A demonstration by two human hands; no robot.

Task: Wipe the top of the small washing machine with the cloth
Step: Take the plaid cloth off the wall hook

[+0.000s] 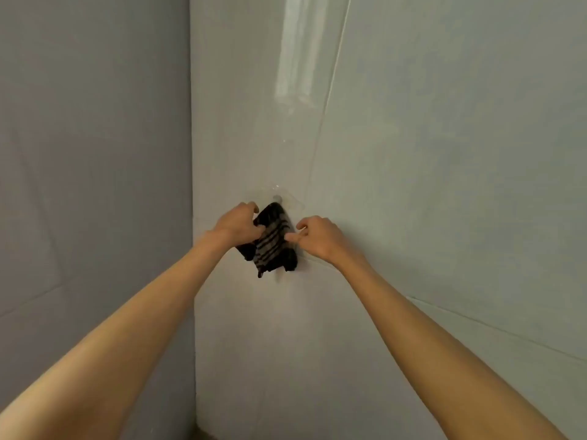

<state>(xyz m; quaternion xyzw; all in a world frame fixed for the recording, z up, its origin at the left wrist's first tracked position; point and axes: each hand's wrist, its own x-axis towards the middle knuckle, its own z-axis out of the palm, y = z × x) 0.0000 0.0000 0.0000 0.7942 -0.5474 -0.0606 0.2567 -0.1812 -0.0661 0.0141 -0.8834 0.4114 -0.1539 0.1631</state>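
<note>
A dark cloth [273,246] with grey stripes hangs against the tiled wall from a clear hook [277,197]. My left hand [239,224] grips the cloth's upper left edge. My right hand [318,237] pinches its right edge between thumb and fingers. Both arms are stretched out in front of me at about the same height. The small washing machine is not in view.
I face a wall corner [192,185]: a grey wall on the left and a pale tiled wall [444,154] ahead and to the right. A bright reflection streak [295,52] shows on the tiles above the hook. A sliver of floor shows at the bottom.
</note>
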